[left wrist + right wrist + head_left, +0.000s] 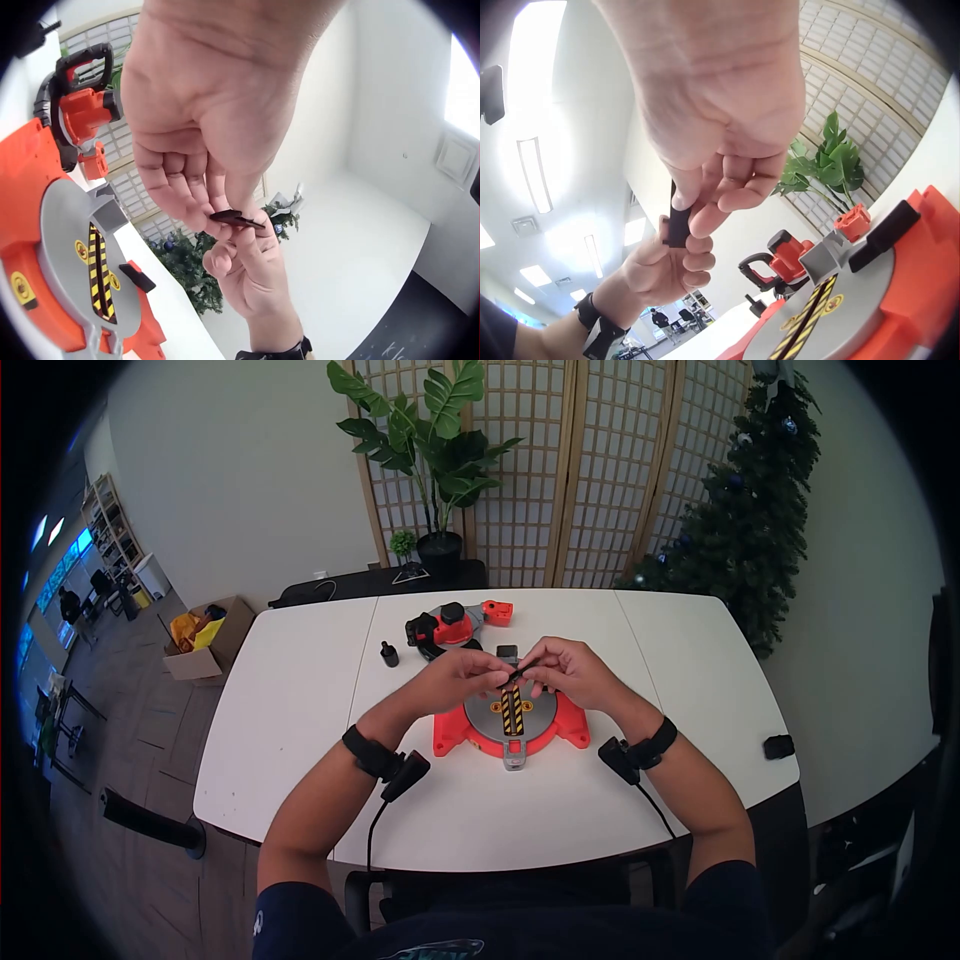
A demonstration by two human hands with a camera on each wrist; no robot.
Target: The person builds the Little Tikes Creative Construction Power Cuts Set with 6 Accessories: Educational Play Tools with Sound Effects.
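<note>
A small, flat black plastic piece (518, 672) is pinched between both hands above a toy miter saw base (480, 717). My left hand (460, 678) grips one end with thumb and fingertips. The other end is pinched by my right hand (570, 672). In the right wrist view the piece (678, 225) looks like a short dark strip, partly covered by the fingers. The base is red with a round grey plate and a yellow-and-black striped slot. A black bar (885, 235) sits on one side of the plate, and a grey bracket (825, 255) rises at the slot's end.
Behind the base lies the red, grey and black saw head (455, 625). A small black knobbed part (389, 655) stands to its left. One black object (778, 747) rests near the right edge of the white table (290, 740). Beyond the table's left side sits a cardboard box (205, 663).
</note>
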